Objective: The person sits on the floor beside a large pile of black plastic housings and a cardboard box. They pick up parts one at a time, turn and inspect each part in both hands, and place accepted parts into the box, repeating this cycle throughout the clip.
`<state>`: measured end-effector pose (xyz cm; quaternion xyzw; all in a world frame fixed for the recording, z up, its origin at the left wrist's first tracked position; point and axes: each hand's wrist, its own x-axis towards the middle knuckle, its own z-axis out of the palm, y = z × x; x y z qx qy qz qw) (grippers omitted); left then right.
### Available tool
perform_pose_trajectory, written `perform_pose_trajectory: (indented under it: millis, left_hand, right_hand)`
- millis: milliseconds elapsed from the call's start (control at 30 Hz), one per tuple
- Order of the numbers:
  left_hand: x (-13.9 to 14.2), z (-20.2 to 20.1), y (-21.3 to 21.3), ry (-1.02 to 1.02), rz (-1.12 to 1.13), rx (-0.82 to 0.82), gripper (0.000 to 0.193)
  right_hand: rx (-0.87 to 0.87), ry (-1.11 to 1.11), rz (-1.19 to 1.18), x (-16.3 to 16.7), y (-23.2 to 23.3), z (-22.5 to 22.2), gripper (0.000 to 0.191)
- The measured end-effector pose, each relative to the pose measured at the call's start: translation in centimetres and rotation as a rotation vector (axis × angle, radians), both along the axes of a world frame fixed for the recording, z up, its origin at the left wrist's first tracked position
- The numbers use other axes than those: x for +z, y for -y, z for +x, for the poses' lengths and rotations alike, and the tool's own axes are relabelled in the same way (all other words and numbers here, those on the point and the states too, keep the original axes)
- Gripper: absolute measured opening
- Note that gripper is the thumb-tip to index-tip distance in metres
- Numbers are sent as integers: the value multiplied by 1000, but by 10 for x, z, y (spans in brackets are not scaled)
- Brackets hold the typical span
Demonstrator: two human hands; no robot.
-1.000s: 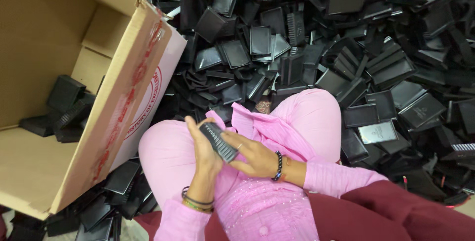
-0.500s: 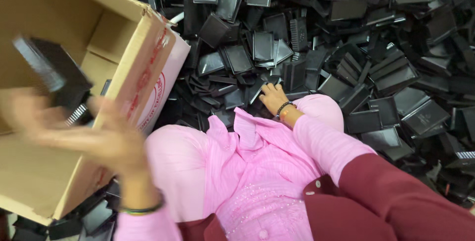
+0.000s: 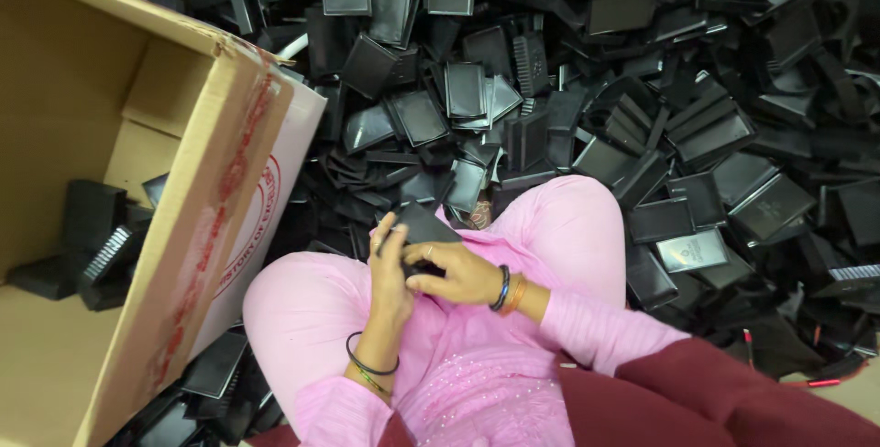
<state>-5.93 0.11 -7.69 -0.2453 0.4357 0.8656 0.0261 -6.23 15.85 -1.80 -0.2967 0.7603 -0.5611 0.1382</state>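
Both hands meet at the frame's centre, over the pink lap: left hand [image 3: 392, 268] and right hand [image 3: 456, 275] each grip closed on one black part [image 3: 423, 227]. A cardboard box [image 3: 197, 227] fills the left; a black pile [image 3: 642, 89] spreads across the top and right.

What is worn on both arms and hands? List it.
Left hand: bare, thin dark bangle and gold-green bangle at the wrist, pink sleeve below. Right hand: ring on one finger, black and orange bangles at the wrist, pink sleeve.
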Motion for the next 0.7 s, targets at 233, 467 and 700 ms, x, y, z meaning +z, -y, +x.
perform_pose_trajectory:
  millis: [233,467,700]
  left_hand:
    - [21,0,58,-69,-3,129,48]
    - [80,-5,48,-513,-1532,-196,35]
    - [93,-24,58,-210,-262,45,24]
  right_hand:
    - [-573,-206,236,-48,-29,-104,20]
    - [-529,-793,701,-100,13,-190,50]
    - [-729,-194,324,-70,-9,-143,25]
